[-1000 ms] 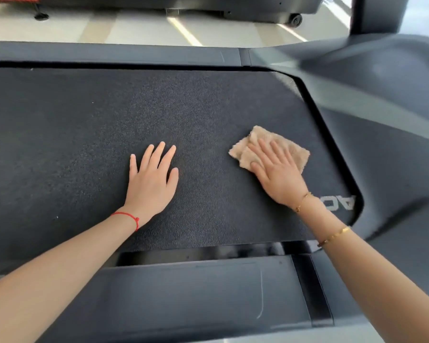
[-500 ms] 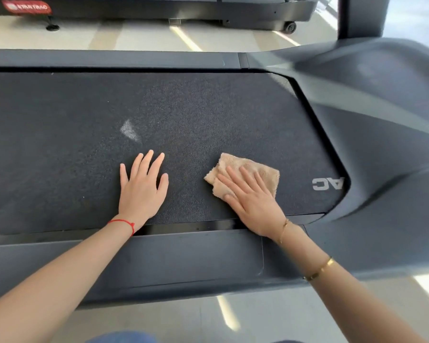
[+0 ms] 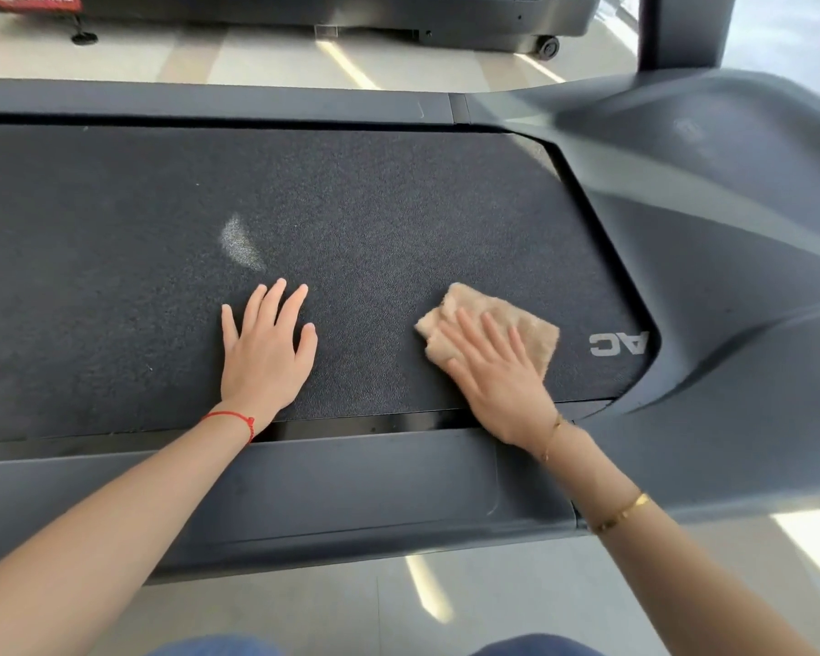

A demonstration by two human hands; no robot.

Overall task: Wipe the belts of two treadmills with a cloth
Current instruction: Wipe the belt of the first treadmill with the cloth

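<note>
The right hand [image 3: 493, 376] is pressing straight, spread fingers [image 3: 469, 331] flat on the tan cloth [image 3: 531, 326] near the belt's [image 3: 398, 220] right end, seemingly to wipe firmly, while the open left hand [image 3: 263, 357] is bracing bare on the belt, holding nothing.

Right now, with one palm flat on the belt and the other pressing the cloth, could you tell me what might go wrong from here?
1. The left hand leans flat on the treadmill belt; if the belt slides under that weight, the person could lurch forward.
2. The right hand presses the tan cloth close to the near gap beside the side rail; cloth or fingertips might catch there.
3. The pale smudge lies beyond both hands and could be missed.
</note>
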